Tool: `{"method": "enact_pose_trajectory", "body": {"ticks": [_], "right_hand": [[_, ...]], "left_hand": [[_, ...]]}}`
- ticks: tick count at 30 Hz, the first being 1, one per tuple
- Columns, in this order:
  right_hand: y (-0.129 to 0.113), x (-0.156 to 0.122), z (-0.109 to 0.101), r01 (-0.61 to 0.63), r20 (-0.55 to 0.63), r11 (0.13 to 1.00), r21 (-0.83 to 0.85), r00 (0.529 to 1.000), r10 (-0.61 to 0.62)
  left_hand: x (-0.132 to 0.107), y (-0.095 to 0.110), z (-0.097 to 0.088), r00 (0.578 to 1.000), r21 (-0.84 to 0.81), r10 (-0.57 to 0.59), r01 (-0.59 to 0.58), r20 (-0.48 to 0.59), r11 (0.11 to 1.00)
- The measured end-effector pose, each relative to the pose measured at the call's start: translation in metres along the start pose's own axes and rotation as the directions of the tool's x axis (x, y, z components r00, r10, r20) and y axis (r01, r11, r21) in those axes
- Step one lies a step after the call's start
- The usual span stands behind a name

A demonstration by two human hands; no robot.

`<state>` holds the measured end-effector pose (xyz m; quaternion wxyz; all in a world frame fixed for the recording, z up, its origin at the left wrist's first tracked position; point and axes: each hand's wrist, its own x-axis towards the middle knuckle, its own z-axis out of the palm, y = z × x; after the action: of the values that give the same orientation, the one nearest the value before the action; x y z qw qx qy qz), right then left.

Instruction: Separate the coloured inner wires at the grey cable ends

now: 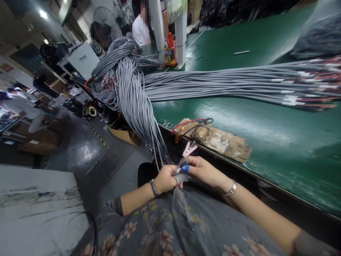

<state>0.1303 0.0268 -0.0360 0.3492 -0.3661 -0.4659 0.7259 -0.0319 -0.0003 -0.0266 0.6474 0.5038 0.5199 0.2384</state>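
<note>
My left hand [165, 179] is closed, thumb and fingers pinching the end of a grey cable at my waist. A grey wrap covers one of its fingers. Against it, my right hand [206, 172] is also closed, with blue tape [185, 168] around its thumb; thin wires show at its fingertips, partly hidden by the fingers. A pale pink clothespin [189, 149] sticks up just above the fingertips; what it clips is too small to tell. Grey cables [138, 103] hang off the table edge from a large bundle and come down beside my left hand.
A worn wooden block [217, 140] with red and black leads lies at the edge of the green table [279, 128]. Straightened grey cables [226, 83] stretch to the right, ends stripped. An open cardboard box [124, 133] stands below. People sit farther back.
</note>
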Motion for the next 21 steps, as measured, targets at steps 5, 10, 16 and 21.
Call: {"method": "enact_pose_trajectory", "body": {"ticks": [5, 10, 16, 21], "right_hand": [[0.005, -0.004, -0.003, 0.006, -0.056, 0.997, 0.074, 0.998, -0.002], [0.016, -0.008, 0.004, -0.038, -0.120, 0.971, 0.235, 0.990, 0.068], [0.016, -0.006, 0.018, 0.032, -0.191, 0.985, 0.170, 0.982, 0.001], [0.013, 0.004, 0.016, -0.012, -0.158, 0.991, 0.134, 0.987, 0.034]], "left_hand": [[0.002, 0.001, 0.002, 0.992, -0.146, -0.028, 0.010, -0.122, 0.989], [0.007, 0.000, 0.006, 0.960, -0.310, -0.059, -0.030, -0.273, 0.950], [0.007, 0.002, 0.001, 0.995, -0.213, -0.041, 0.021, -0.092, 0.977], [0.002, 0.004, -0.005, 1.000, -0.100, 0.010, -0.008, 0.027, 0.995]]}}
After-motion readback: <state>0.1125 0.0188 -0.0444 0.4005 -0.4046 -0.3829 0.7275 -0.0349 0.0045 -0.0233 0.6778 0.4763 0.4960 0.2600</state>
